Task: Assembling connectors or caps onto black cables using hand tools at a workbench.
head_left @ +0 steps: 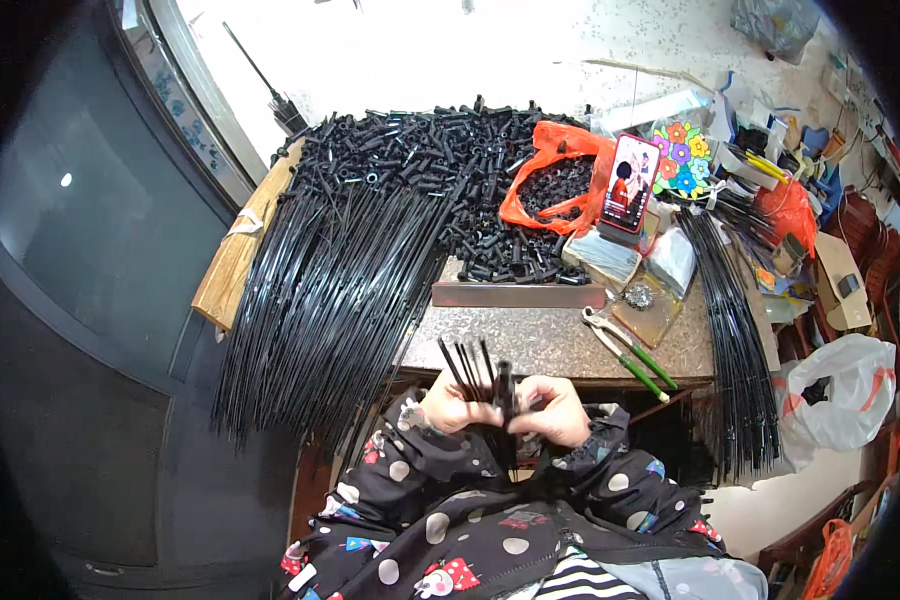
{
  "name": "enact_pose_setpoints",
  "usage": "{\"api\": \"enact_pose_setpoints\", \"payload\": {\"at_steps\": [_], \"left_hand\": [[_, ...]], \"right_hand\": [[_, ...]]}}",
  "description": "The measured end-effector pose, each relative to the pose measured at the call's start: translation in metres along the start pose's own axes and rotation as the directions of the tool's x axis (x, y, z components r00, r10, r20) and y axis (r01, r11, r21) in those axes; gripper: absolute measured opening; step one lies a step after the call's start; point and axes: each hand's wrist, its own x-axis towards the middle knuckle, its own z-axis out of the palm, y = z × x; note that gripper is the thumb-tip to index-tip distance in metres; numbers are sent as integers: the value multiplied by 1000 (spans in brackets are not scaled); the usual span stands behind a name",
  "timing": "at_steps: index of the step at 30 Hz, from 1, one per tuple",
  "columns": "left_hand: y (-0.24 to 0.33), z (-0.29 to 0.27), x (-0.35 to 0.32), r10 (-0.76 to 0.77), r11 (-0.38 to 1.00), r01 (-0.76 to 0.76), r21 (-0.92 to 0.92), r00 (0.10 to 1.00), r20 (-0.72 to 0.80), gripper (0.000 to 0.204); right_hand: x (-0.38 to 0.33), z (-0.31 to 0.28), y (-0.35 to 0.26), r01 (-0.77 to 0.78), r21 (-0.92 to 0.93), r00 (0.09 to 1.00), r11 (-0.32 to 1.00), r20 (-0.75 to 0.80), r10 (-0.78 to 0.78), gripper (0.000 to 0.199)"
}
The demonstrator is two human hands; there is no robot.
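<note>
Close in front of my body, both hands meet at the near edge of the table. My left hand [452, 408] is closed around several thin black rods [462, 362], their ends fanning out above the fingers. Between the two hands stands a short black tubular piece [505, 388], slightly blurred. The fingers of my right hand [553, 412] pinch it from the right side, and the left fingertips touch it too. Beyond lies a large heap of similar black tubular pieces [400, 155]. Long black rods [320, 300] spread from it over the table's left front edge.
A metal strip [520, 295] edges the heap. An orange-red bag [518, 212] encloses small black parts. Rightward are a propped phone [630, 185], green-handled pliers [638, 358], a metal scourer-like ball [639, 295] and another rod bundle [738, 370] overhanging the edge. A white bag [855, 375] hangs at right.
</note>
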Motion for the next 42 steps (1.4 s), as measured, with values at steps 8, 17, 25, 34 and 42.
{"api": "enact_pose_setpoints", "payload": {"at_steps": [8,17,25,34,42], "left_hand": [[-5,22,-4,29,752,181,634,952,-305,34],[-27,25,-2,7,949,147,279,874,-485,19],[-41,31,-6,86,952,67,300,878,-470,12],[19,51,34,355,838,-63,542,817,-454,8],[48,35,15,247,966,-181,186,859,-448,16]], "right_hand": [[1,19,-5,61,-416,902,907,-367,-229,22],[3,30,12,231,-567,799,791,-354,-487,20],[6,11,-9,-7,-297,927,955,-360,-105,16],[-1,40,-55,369,-912,634,182,103,-766,23],[-42,-39,-70,81,-977,661,-197,200,-723,30]]}}
